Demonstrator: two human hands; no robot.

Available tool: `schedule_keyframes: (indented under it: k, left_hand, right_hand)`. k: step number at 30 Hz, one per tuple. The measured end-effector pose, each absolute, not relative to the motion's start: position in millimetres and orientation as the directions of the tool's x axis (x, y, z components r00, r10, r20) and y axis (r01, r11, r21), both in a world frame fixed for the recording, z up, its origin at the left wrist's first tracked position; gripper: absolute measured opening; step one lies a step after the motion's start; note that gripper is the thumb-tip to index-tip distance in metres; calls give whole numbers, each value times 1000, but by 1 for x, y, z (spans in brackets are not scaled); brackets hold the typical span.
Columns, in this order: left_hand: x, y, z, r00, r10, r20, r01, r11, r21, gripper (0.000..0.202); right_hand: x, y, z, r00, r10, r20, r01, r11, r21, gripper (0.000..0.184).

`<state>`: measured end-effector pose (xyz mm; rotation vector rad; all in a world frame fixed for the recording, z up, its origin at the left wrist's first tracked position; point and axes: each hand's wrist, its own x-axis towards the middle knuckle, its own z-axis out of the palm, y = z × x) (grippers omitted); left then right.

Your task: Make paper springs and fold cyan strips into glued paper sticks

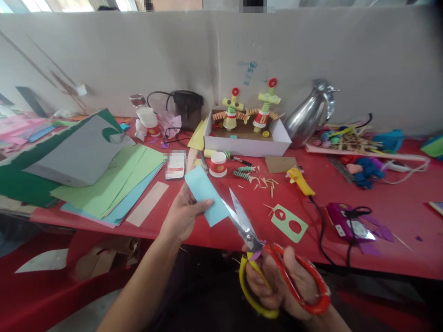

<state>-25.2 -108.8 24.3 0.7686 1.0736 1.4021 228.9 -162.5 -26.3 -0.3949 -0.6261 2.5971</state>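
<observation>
My left hand (183,212) pinches a light blue strip of paper (204,191), thumb on top, above the front edge of the red table. In my right hand (277,281) is a large pair of scissors (247,233) with one red and one yellow handle. Their blades are spread apart, and the tips point up and left. One blade lies close against the paper's lower right corner; whether it touches I cannot tell. A scrap of purple clings near the pivot.
Coloured sheets (117,184) lie left. A white box (245,146) with two paper figures stands behind, a steel jug (308,113) beside it. A paper cup (218,164), a yellow glue gun (300,180) with its cord and a green paper with holes (290,223) are near my hands.
</observation>
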Motion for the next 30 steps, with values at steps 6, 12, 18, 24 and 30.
schedule_keyframes:
  k: [6, 12, 18, 24, 30]
  left_hand:
    - [-16, -112, 31, -86, 988, -131, -397, 87, 914, 60]
    - [-17, -117, 34, -59, 991, -116, -397, 83, 914, 61]
    - [-9, -122, 33, -43, 991, -124, -371, 99, 923, 60]
    - [2, -130, 34, -114, 981, -159, -465, 89, 881, 62]
    - [0, -129, 36, -127, 976, -178, -487, 95, 868, 58]
  right_hand:
    - [219, -154, -21, -867, 476, -150, -367, -812, -455, 74]
    - [219, -152, -21, -865, 488, -114, -392, -800, -454, 72]
    - [212, -150, -20, -862, 500, -79, -404, -774, -487, 72]
    - [209, -153, -17, -845, 532, -58, -425, -733, -531, 69]
    - [205, -156, -7, -844, 530, -88, -358, -677, -643, 72]
